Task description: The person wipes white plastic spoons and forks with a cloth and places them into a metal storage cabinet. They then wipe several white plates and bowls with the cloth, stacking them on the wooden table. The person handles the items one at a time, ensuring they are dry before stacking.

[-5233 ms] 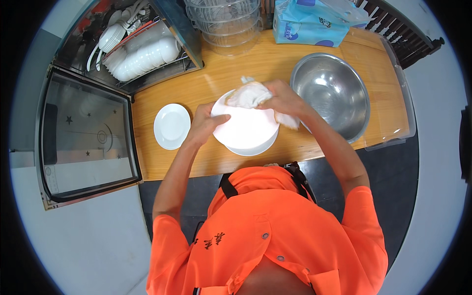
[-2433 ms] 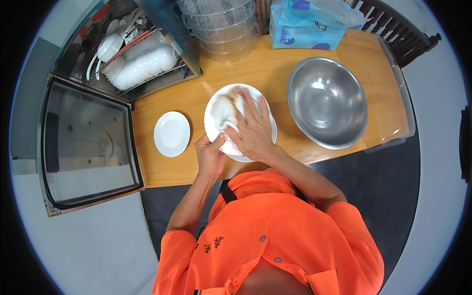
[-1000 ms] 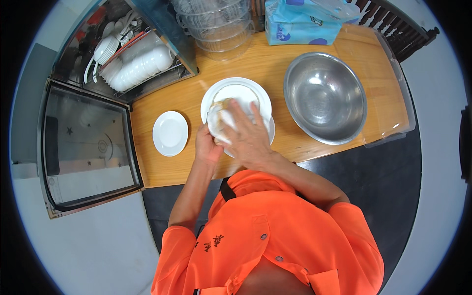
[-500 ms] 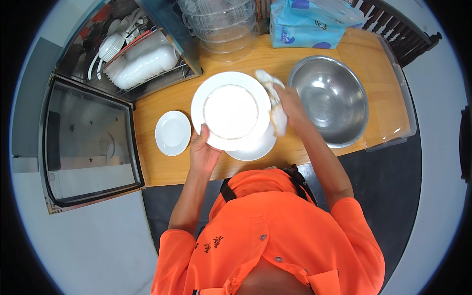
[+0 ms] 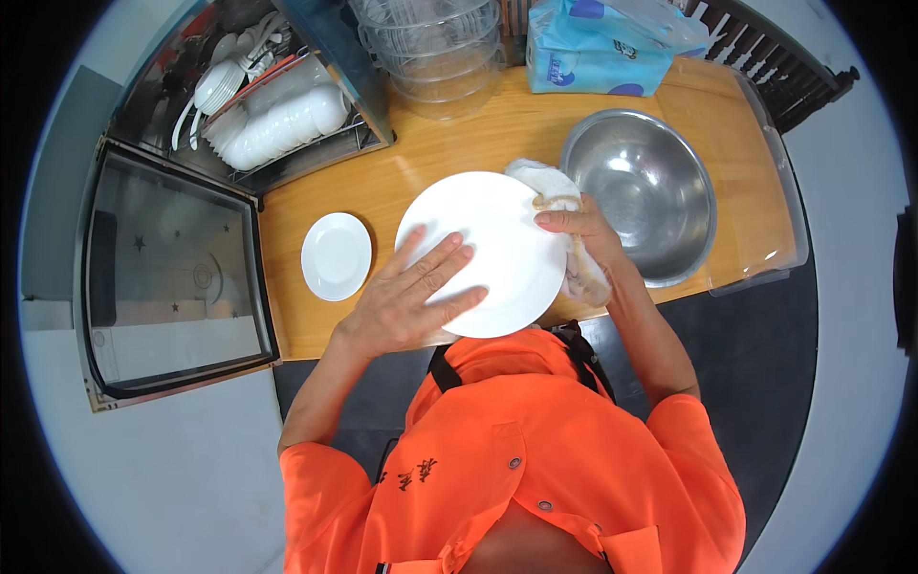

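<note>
A large white plate [image 5: 512,277] is held over the near edge of the wooden table, its smooth face toward me. My left hand [image 5: 411,297] lies on its left part with the fingers spread. At the right rim, my right hand [image 5: 591,234] grips the plate, thumb on the face. A white cloth with tan edging [image 5: 545,182] is bunched in that same hand, along and behind the rim. Off to the left, a small white plate [image 5: 337,256] rests on the table. Whatever lies under the large plate is mostly hidden.
A steel bowl [image 5: 643,196] stands right of my right hand. Farther back are stacked clear containers [image 5: 435,57] and a blue tissue pack [image 5: 602,48]. At far left, a cabinet with its glass door [image 5: 177,277] swung out holds white bowls [image 5: 287,120] and spoons.
The large plate has turned over to show its other face and come nearer and right. My left hand went from gripping its edge to lying spread on it; my right hand now grips the rim.
</note>
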A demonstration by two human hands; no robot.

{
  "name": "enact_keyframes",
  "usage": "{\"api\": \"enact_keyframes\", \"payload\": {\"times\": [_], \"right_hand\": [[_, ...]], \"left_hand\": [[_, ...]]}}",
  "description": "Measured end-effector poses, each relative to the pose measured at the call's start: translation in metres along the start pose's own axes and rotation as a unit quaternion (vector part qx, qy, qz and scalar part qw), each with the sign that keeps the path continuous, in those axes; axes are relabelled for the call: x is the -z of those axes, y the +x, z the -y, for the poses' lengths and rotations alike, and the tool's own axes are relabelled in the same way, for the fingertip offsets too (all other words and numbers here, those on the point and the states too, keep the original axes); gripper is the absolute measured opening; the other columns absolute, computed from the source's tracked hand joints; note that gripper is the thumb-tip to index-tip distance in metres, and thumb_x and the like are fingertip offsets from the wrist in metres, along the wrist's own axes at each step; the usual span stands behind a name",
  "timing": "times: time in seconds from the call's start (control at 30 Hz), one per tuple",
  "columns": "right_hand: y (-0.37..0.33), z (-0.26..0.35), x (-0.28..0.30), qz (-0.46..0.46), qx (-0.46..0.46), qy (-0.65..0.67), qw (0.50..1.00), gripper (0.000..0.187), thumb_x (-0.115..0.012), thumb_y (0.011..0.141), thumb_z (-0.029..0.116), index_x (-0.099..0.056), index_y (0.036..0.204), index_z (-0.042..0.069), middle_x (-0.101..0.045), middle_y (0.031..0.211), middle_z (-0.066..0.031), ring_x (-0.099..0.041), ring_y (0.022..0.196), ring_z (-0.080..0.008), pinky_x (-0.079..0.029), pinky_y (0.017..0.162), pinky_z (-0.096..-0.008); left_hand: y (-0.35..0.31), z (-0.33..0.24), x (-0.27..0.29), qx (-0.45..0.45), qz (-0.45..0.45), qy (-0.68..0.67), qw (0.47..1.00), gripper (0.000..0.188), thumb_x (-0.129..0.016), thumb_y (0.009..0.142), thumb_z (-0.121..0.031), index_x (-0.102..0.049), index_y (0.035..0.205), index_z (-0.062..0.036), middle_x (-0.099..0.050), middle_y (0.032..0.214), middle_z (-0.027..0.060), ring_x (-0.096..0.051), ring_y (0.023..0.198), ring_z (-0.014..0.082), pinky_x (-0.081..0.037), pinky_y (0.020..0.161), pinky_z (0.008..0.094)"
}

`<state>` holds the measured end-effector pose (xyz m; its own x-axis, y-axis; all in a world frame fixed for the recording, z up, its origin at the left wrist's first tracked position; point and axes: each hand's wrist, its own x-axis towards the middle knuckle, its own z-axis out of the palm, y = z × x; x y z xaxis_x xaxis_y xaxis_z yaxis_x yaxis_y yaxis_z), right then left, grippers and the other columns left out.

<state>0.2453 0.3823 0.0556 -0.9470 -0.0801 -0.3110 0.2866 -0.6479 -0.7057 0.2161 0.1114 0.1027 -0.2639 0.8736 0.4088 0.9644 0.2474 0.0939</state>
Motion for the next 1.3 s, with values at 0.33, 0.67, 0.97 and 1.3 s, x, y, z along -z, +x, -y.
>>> {"api": "enact_keyframes", "payload": {"times": [0.33,0.67,0.97,1.3], "right_hand": [[-0.007,-0.010,-0.014,-0.043,0.136,-0.127,0.982,0.042,-0.072,0.071,0.002,-0.058,0.111,-0.003,-0.066,0.096,-0.0105,-0.064,0.083,-0.0166,-0.053,0.073,-0.0291],[0.006,0.010,-0.034,-0.049,0.204,-0.269,0.940,0.038,-0.063,0.086,0.012,-0.051,0.121,0.002,-0.062,0.099,-0.0040,-0.059,0.087,-0.0106,-0.049,0.076,-0.0237],[0.010,-0.009,-0.072,0.135,0.428,-0.744,0.496,0.042,-0.070,0.073,0.018,-0.059,0.113,0.012,-0.051,0.117,-0.0133,-0.049,0.109,-0.0311,-0.038,0.093,-0.0387],[0.056,-0.077,-0.068,0.171,0.442,-0.694,0.541,0.032,-0.065,0.064,0.004,-0.061,0.095,0.010,-0.052,0.110,-0.0111,-0.049,0.105,-0.0302,-0.039,0.084,-0.0405]], "left_hand": [[-0.021,-0.018,-0.062,0.336,-0.336,-0.829,0.295,0.055,-0.046,0.095,-0.037,-0.033,0.139,-0.0053,-0.044,0.137,0.0122,-0.041,0.126,0.0271,-0.035,0.104,0.0447],[-0.020,-0.019,-0.072,0.396,-0.347,-0.802,0.282,0.059,-0.040,0.096,-0.047,-0.034,0.138,-0.0065,-0.045,0.136,0.0120,-0.044,0.124,0.0272,-0.038,0.103,0.0448],[-0.013,-0.019,-0.080,0.391,-0.387,-0.793,0.260,0.064,-0.035,0.094,-0.055,-0.035,0.138,-0.0074,-0.046,0.134,0.0132,-0.047,0.122,0.0271,-0.040,0.102,0.0413],[-0.026,-0.017,-0.102,0.450,-0.394,-0.772,0.215,0.061,-0.034,0.095,-0.055,-0.042,0.132,-0.0074,-0.051,0.129,0.0104,-0.049,0.118,0.0248,-0.041,0.101,0.0390]]}}
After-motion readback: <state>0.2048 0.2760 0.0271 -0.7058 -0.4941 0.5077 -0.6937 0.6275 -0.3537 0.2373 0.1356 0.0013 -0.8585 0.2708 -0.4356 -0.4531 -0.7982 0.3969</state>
